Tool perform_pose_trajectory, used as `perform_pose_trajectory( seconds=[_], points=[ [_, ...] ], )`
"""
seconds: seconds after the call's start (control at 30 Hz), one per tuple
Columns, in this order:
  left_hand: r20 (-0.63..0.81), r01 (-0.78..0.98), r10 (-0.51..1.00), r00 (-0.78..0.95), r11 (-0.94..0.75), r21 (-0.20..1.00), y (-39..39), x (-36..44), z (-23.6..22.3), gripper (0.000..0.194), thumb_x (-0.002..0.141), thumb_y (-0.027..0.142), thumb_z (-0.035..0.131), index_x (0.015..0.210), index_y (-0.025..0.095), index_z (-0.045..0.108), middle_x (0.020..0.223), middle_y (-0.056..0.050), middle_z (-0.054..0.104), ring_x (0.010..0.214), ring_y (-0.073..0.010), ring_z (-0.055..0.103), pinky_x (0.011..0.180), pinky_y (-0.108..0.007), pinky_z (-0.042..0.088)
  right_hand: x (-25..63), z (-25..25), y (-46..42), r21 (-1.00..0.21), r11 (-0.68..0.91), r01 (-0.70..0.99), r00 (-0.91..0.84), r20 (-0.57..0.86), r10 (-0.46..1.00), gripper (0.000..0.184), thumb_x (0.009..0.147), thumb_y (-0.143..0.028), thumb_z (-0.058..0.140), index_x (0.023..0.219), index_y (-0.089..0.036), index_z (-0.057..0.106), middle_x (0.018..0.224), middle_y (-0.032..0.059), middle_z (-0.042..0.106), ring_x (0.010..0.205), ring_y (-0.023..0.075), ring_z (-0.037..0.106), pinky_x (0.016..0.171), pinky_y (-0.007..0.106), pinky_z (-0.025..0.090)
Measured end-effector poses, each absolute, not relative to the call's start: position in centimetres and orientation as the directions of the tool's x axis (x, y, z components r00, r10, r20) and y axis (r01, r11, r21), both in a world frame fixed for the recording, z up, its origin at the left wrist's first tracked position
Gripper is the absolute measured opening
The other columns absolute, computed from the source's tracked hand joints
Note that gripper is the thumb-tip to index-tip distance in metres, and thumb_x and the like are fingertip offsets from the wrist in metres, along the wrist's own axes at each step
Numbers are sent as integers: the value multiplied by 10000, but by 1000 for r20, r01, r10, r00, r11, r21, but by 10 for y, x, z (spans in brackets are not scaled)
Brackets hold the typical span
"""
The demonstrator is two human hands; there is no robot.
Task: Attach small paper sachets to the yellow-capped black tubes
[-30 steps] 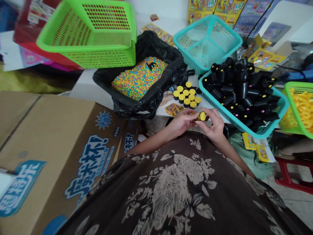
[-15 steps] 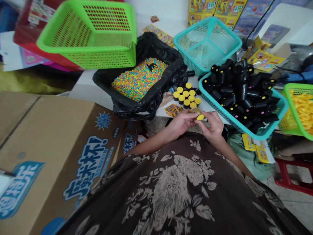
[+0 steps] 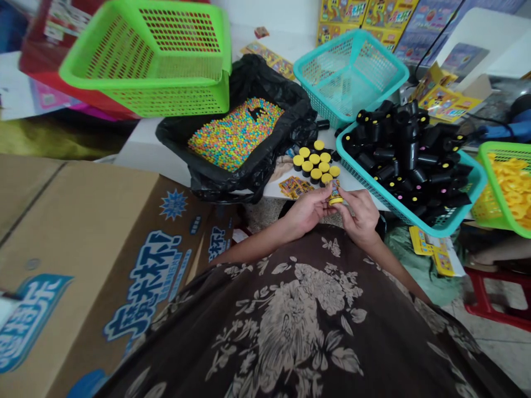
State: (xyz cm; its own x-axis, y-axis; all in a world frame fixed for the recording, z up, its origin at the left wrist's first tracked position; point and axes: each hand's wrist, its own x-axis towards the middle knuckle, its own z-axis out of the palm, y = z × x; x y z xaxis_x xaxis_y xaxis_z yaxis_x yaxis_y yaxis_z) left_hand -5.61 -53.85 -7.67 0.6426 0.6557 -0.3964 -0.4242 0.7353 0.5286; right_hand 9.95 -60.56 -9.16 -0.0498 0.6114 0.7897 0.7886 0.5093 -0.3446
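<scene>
My left hand (image 3: 309, 211) and my right hand (image 3: 360, 216) meet over the table's front edge, both gripping a small black tube (image 3: 334, 191). The tube stands nearly upright, with its yellow cap at the bottom and a printed label on its side. Just beyond my fingers, a cluster of yellow-capped black tubes (image 3: 314, 164) stands on end. A small pile of printed yellow labels (image 3: 295, 187) lies left of my left hand. The tube's far side is hidden by my fingers.
A teal basket (image 3: 373, 187) heaped with black tubes sits right of my hands. A black bag (image 3: 199, 166) holds colourful candy. Green and teal baskets, yellow printed cards, and a large cardboard box (image 3: 83, 221) surround the table.
The tube has turned in my fingers from lying sideways to nearly upright, yellow cap down, and its printed label now faces me. My hands have stayed close together.
</scene>
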Motion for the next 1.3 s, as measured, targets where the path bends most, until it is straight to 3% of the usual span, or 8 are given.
perform_pose_trajectory(
  seconds=[0.17, 0.33, 0.5, 0.7, 0.83, 1.0, 1.17, 1.3],
  points=[
    [-411, -419, 670, 618, 724, 548, -543, -52, -79, 242, 832, 342, 880, 829, 146, 739, 754, -11, 723, 687, -114, 655, 717, -256, 526, 101, -95, -605, -405, 504, 763, -27, 759, 651, 339, 1035, -285, 655, 1367, -269, 722, 920, 54, 733, 801, 214, 672, 737, 384, 601],
    [-397, -399, 658, 640, 726, 559, -545, -54, -79, 234, 850, 341, 863, 816, 141, 745, 765, -32, 739, 694, -121, 665, 734, -264, 536, 102, -95, -607, -363, 484, 796, -39, 768, 639, 272, 1035, -303, 660, 1288, -269, 754, 878, 45, 731, 781, 208, 668, 737, 380, 595],
    [-394, -397, 639, 661, 743, 539, -542, -57, -72, 211, 906, 339, 798, 860, 138, 751, 787, -33, 740, 705, -122, 665, 705, -253, 536, 100, -94, -607, -419, 460, 783, 35, 768, 640, 257, 1030, -299, 675, 1276, -249, 732, 971, 64, 756, 854, 209, 697, 753, 379, 606],
    [-385, -410, 675, 630, 709, 574, -541, -55, -73, 238, 858, 346, 852, 819, 144, 732, 768, -15, 727, 690, -108, 654, 691, -235, 527, 99, -96, -605, -388, 418, 821, 3, 736, 677, 206, 1044, -355, 642, 1146, -248, 786, 931, 75, 754, 826, 216, 684, 745, 394, 602],
    [-392, -405, 689, 610, 696, 593, -544, -53, -76, 263, 858, 360, 862, 800, 143, 725, 759, -22, 720, 682, -105, 650, 719, -246, 525, 99, -98, -604, -375, 442, 815, -8, 755, 655, 192, 1051, -290, 618, 1150, -242, 776, 842, 47, 734, 751, 198, 667, 692, 371, 588],
    [-395, -368, 666, 632, 707, 604, -547, -55, -73, 254, 910, 365, 806, 810, 144, 731, 770, -40, 724, 704, -124, 661, 731, -264, 528, 101, -98, -605, -261, 496, 828, -77, 824, 562, 228, 1008, -182, 650, 1199, -244, 757, 856, 39, 736, 764, 189, 663, 707, 346, 572],
    [-388, -402, 672, 631, 711, 578, -545, -58, -67, 196, 926, 340, 769, 859, 159, 734, 797, -12, 709, 715, -119, 647, 723, -268, 526, 100, -98, -606, -337, 441, 832, 3, 798, 603, 315, 1020, -266, 667, 1331, -239, 715, 988, 75, 758, 851, 221, 694, 760, 380, 604],
    [-391, -385, 681, 619, 697, 605, -542, -56, -68, 199, 917, 339, 783, 853, 156, 736, 787, -11, 706, 700, -110, 635, 726, -264, 518, 98, -98, -605, -350, 447, 823, -6, 783, 622, 276, 1017, -261, 671, 1282, -260, 746, 997, 77, 758, 857, 223, 689, 773, 393, 601]
  ],
)
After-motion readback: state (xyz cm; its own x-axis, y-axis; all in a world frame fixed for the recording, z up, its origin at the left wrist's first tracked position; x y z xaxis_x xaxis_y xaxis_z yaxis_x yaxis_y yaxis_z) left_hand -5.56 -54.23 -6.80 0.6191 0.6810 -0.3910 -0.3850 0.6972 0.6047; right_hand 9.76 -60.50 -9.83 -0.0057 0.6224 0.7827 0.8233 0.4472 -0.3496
